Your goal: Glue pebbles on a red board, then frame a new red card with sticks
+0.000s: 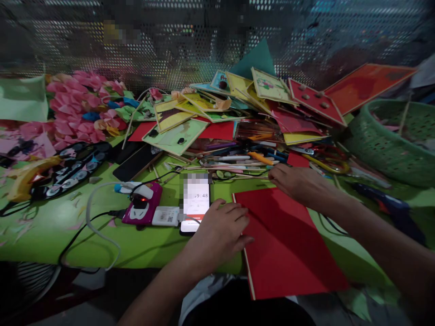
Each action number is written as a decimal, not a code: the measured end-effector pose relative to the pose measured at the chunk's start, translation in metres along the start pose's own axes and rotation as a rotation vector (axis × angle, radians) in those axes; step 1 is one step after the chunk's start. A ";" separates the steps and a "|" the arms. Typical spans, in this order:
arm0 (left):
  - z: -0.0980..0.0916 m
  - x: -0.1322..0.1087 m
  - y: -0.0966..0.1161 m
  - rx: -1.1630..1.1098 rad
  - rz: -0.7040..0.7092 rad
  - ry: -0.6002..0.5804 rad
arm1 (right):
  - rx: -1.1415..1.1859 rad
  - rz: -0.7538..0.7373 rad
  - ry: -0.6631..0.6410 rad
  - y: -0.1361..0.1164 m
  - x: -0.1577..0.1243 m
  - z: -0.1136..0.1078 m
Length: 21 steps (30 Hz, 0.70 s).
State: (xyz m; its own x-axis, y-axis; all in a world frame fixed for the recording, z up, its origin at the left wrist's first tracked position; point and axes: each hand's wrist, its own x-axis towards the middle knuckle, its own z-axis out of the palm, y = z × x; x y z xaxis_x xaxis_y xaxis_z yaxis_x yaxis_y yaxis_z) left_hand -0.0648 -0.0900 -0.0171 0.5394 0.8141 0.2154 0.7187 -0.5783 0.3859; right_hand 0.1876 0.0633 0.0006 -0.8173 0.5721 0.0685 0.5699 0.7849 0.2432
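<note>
A red sheet of card [288, 249] lies at the table's front edge and overhangs it; a pale thin strip [249, 271] runs along its left edge. My left hand [226, 231] rests at that edge, thumb and loosely bent fingers apart, fingertips touching the card. Beyond the card's far edge is my right hand [295, 181], fingers closed together at the end of a thin wooden stick [251, 177]; its fingertips are partly hidden. A lit phone [195, 190] showing a timer lies beside my left hand. Pens and sticks [234, 164] are heaped just past the right hand.
A purple power socket [144, 206] with cables and a white adapter [165, 216] sits left. Framed coloured cards [180, 136] pile up behind. Pink paper flowers [81, 104] lie far left. At right are a green basket [384, 140], scissors [335, 165] and a glue gun [390, 208].
</note>
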 end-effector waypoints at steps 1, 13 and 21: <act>-0.001 0.000 0.000 0.005 0.000 -0.006 | 0.057 0.007 0.016 -0.001 -0.002 0.001; -0.003 0.002 0.002 0.043 0.002 -0.038 | 0.484 0.044 0.155 -0.004 -0.030 -0.008; -0.002 0.000 0.001 0.034 0.007 -0.003 | 0.459 0.046 0.175 -0.002 -0.040 -0.001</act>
State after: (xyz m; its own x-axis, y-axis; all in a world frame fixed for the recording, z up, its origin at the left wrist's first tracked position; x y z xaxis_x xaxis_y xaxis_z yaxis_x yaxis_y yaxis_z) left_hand -0.0648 -0.0903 -0.0147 0.5458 0.8099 0.2148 0.7297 -0.5855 0.3533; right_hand 0.2190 0.0382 -0.0017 -0.7698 0.5913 0.2405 0.5527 0.8059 -0.2123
